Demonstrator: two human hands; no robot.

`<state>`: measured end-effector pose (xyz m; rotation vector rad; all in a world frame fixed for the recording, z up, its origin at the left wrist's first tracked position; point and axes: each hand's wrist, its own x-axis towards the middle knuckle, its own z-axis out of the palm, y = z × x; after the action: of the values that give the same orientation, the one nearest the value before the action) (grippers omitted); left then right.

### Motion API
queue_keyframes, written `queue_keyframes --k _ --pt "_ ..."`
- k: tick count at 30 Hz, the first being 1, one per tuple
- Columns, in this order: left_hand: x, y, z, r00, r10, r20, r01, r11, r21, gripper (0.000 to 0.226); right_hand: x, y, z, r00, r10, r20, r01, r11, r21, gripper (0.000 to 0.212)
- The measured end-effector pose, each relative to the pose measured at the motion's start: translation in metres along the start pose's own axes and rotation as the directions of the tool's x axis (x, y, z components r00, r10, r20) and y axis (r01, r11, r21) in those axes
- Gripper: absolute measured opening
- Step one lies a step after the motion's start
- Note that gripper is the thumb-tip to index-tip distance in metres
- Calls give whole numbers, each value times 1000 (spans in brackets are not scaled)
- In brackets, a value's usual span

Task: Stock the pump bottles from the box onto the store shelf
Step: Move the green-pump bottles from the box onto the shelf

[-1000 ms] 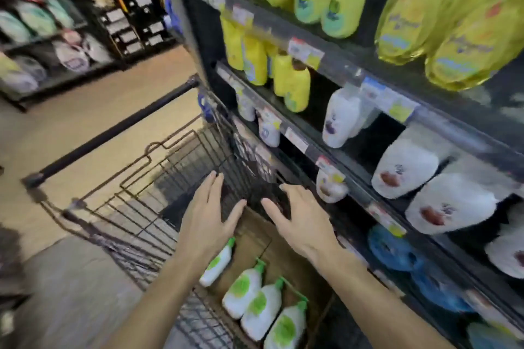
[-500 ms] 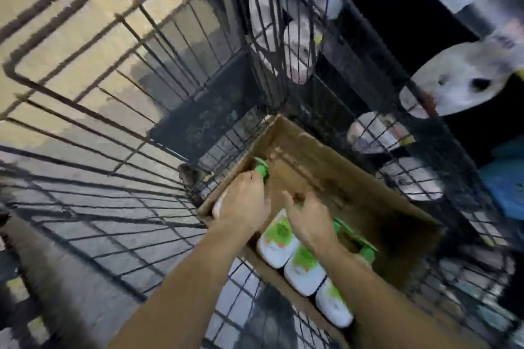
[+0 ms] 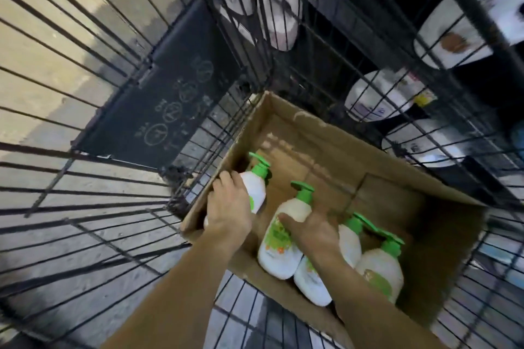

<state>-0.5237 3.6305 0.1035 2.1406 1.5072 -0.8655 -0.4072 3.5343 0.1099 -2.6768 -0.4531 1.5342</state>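
Note:
An open cardboard box (image 3: 320,147) sits in a wire shopping cart. Several white pump bottles with green pumps lie inside it. My left hand (image 3: 228,207) is closed around one pump bottle (image 3: 256,188) at the box's left wall. My right hand (image 3: 314,228) wraps around a second pump bottle (image 3: 279,246) in the middle of the box. Two more bottles (image 3: 381,269) lie at the right, beside my right wrist, and another is partly hidden under my right forearm.
The black wire cart (image 3: 113,198) surrounds the box on all sides. Through its far mesh I see white bottles on the dark store shelf (image 3: 377,99) at upper right. A black plastic panel (image 3: 170,99) hangs on the cart's far left. Tan floor lies beyond.
My view has tipped from the shelf down into the cart. Both hands went from open above the cart into the box and closed on two bottles.

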Motion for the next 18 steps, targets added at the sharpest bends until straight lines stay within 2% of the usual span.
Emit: queue_keyframes --k 2,4,7,9,11,14,18 --pt "-2 2 7 1000 2 0 -2 998 -61 103 0 1 6 1000 -11 -7 12 991 136 88" --pt "-3 2 17 998 5 58 7 979 -203 97 1 5 7 999 -25 20 20 973 231 83" --pt "2 -1 25 975 28 218 81 875 -477 95 1 18 6 996 -73 50 58 963 262 82" --pt "4 -8 28 949 47 310 154 792 -591 97 1 26 7 992 -99 76 76 962 264 86" --pt "3 -14 33 935 82 344 155 780 -606 103 2 33 9 989 -120 89 92 957 274 89" --pt "-5 -18 37 947 102 303 91 821 -563 118 2 40 12 988 -126 93 87 936 342 91" --pt "-18 -15 33 956 71 285 99 837 -539 110 -13 48 9 985 -170 37 141 904 404 96"
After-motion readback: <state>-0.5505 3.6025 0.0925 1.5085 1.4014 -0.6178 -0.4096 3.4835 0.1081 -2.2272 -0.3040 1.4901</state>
